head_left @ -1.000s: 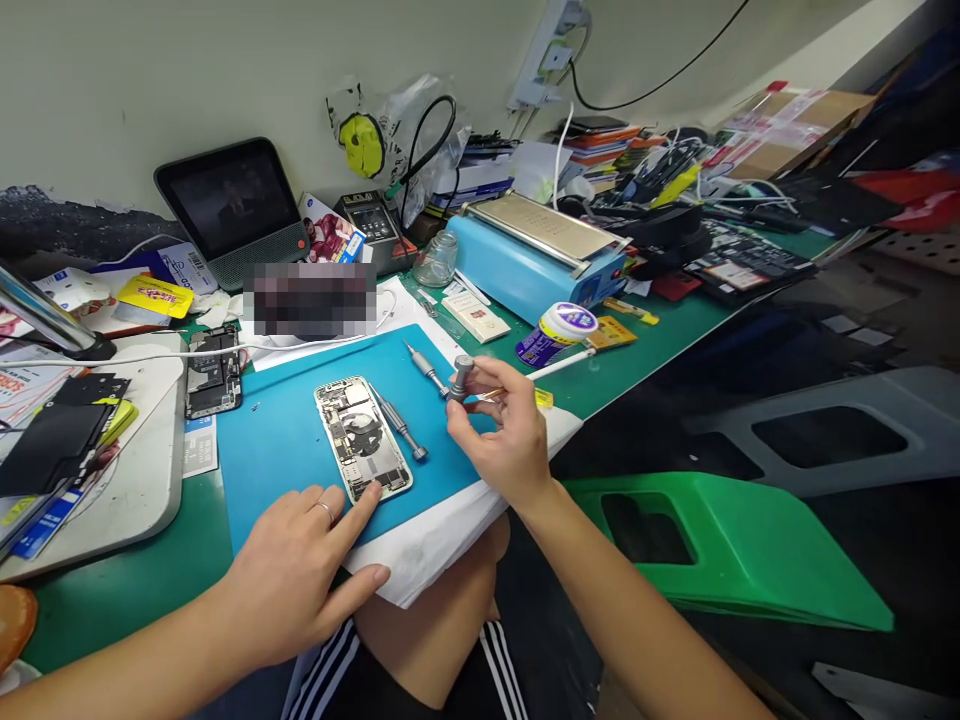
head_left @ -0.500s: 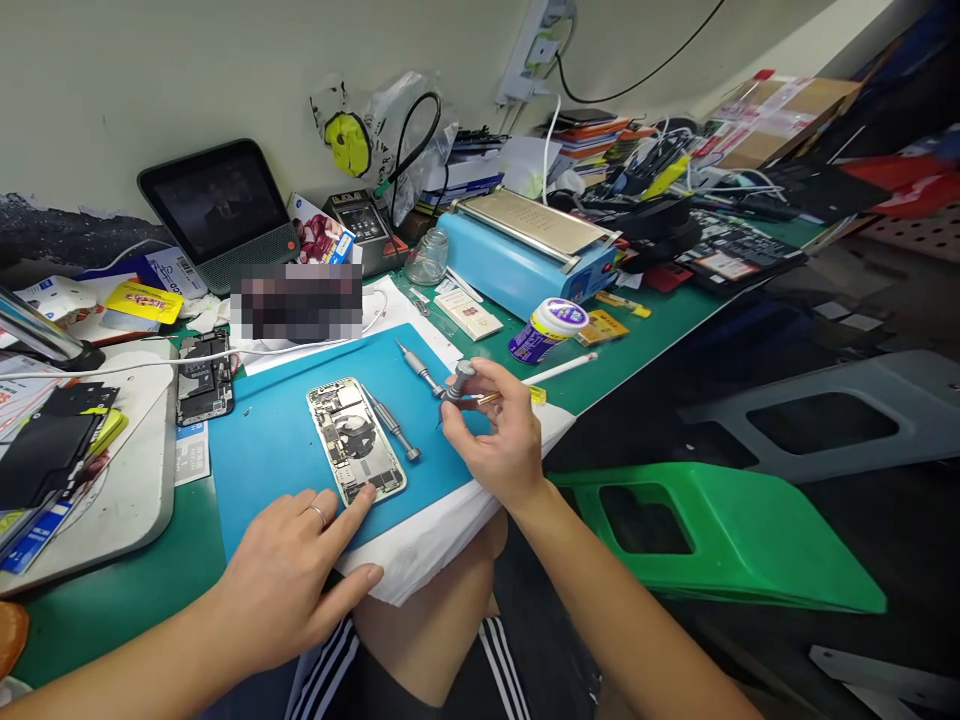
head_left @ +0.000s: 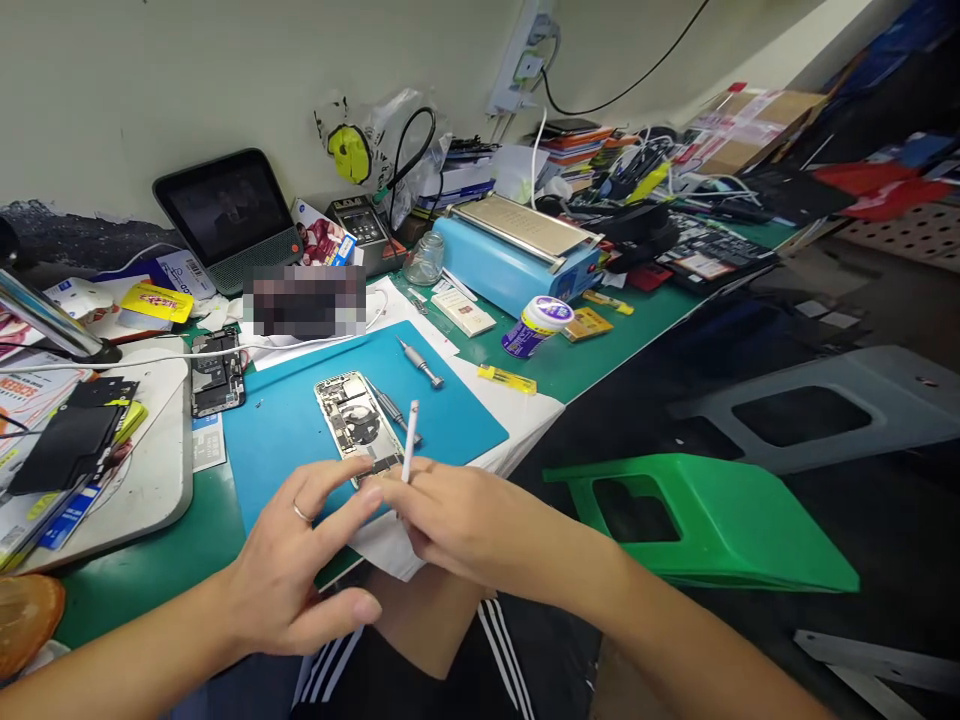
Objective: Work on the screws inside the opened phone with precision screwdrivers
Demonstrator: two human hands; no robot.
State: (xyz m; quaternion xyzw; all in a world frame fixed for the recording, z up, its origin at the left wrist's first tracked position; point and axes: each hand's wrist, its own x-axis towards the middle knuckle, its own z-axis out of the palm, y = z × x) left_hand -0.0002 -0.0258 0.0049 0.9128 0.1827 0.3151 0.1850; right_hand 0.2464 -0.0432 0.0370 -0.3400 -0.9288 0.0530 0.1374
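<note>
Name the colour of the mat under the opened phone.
The mat is blue; it shows best in the head view.

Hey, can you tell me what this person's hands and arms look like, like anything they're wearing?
The left hand wears a thin, silver-coloured ring. The right hand shows none, though some fingers are hidden. No gloves, sleeves or watches show.

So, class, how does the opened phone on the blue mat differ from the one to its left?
The mat phone has a pale rim, the left phone a dark one. The left hand and right hand are at the mat phone's lower end; neither touches the left phone. Both phones lie with insides exposed.
</note>
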